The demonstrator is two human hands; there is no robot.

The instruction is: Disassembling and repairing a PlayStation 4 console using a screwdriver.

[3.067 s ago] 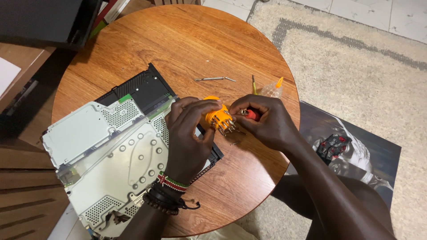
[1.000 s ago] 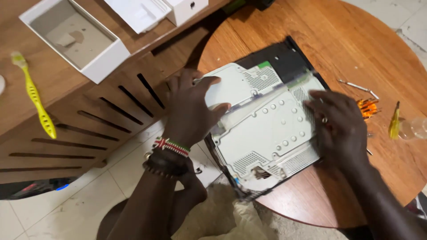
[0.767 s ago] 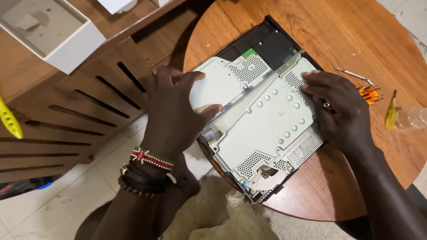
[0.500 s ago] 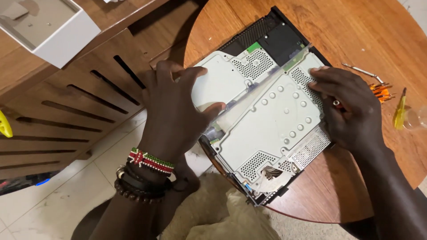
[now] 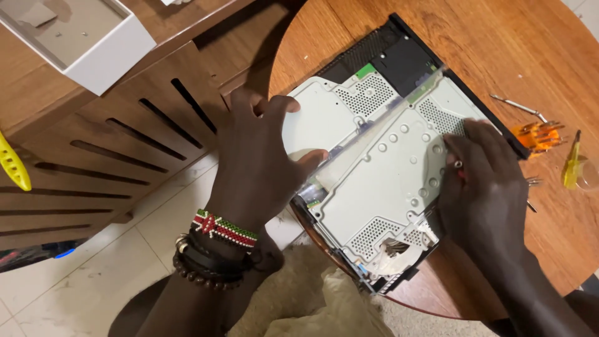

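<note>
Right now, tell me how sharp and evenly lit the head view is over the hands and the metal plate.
Head view: soft, even indoor light; the metal plate shows mild sheen, no harsh glare; the left hand throws a faint shadow on it; the right hand is slightly motion-blurred; the orange screwdriver set near the edge looks soft.

A round wooden counter [image 5: 511, 37] stood beside a slatted wooden cabinet [image 5: 93, 150]. Pale floor tiles [image 5: 81, 274] lay below, under soft, even indoor light.

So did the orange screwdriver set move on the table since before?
Cannot tell. The camera swung; the orange screwdriver set lies on the round table, right of the metal console, as in the recent pictures.
</note>
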